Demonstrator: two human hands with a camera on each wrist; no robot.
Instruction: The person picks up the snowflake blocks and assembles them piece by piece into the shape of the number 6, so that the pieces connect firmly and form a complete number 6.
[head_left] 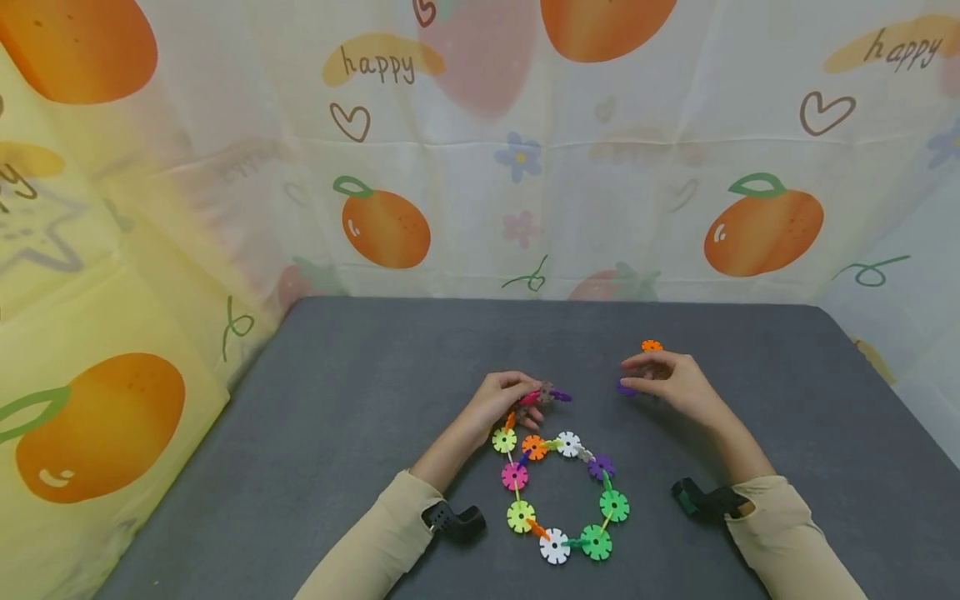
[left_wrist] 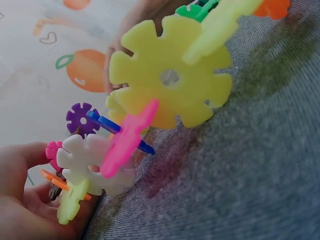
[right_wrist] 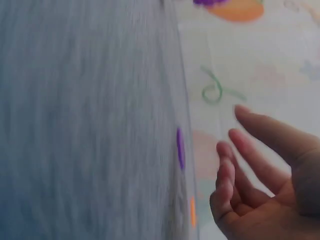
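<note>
A chain of colourful notched plastic discs (head_left: 521, 517) curves in a ring on the table. At its upper left end my left hand (head_left: 504, 400) pinches a pink disc (left_wrist: 52, 154). Beyond the fingertips, a brownish-grey disc (head_left: 547, 392) and a purple disc (head_left: 561, 397) stick out to the right. My right hand (head_left: 670, 382) hovers further right with thumb and fingers parted and nothing between them, as the right wrist view shows. Just by its fingertips, a loose purple disc (head_left: 627, 389) lies on the table. An orange disc (head_left: 652, 345) is behind that hand.
The dark grey table (head_left: 375, 358) ends at a printed cloth backdrop (head_left: 465, 208) at the back. Black wrist bands with cameras (head_left: 459, 523) jut inward from both sleeves, one close to the ring's left side.
</note>
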